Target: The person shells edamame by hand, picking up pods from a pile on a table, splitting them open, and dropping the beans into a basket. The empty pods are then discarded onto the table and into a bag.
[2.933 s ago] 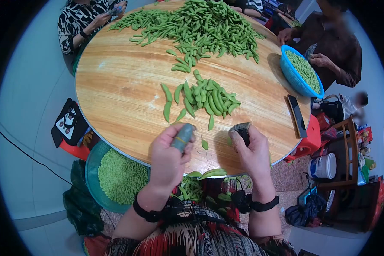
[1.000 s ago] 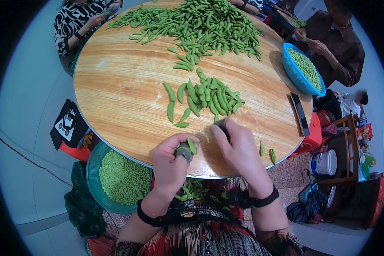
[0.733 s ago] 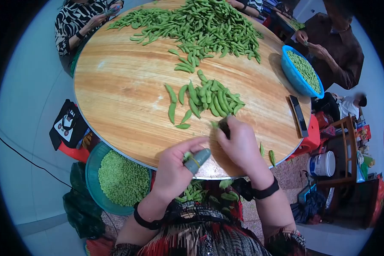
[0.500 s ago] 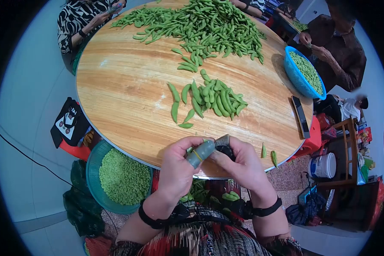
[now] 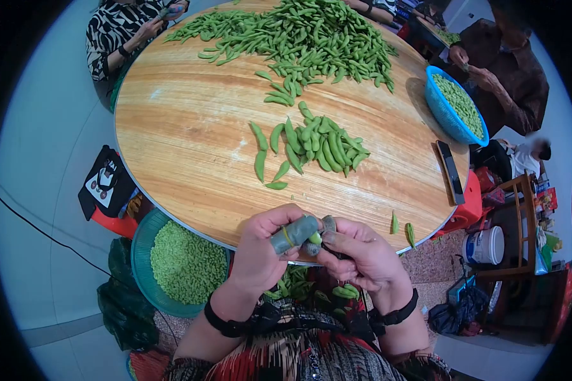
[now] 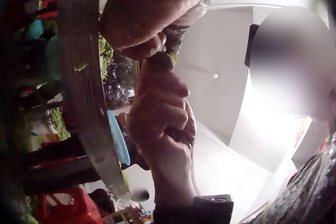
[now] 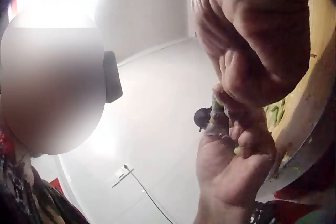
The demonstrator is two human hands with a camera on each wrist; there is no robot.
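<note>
At the table's near edge both hands meet over the lap. The left hand [image 5: 260, 247], its thumb in a grey-green cover with a yellow band, curls round a green pod, mostly hidden by the fingers. Dark covers wrap fingertips of the right hand [image 5: 365, 254], which pinches the same pod [image 5: 315, 238] from the other side. The left wrist view shows the right hand [image 6: 163, 124] against the left hand [image 6: 157, 14]; in the right wrist view the left hand [image 7: 231, 166] is below the right hand [image 7: 257, 35]. Beyond them lies a small pile of pods [image 5: 327, 146].
A large pod heap [image 5: 318, 41] covers the far side of the round table [image 5: 184, 140]. A teal basket of shelled beans [image 5: 225, 279] stands below left; a blue basket [image 5: 445, 114] and a phone [image 5: 450, 173] are at the right. Other people sit around the table.
The right hand has come back from beside the small pile to the left hand, and their fingertips now meet at a pod. Two pods have appeared at the table's right edge.
</note>
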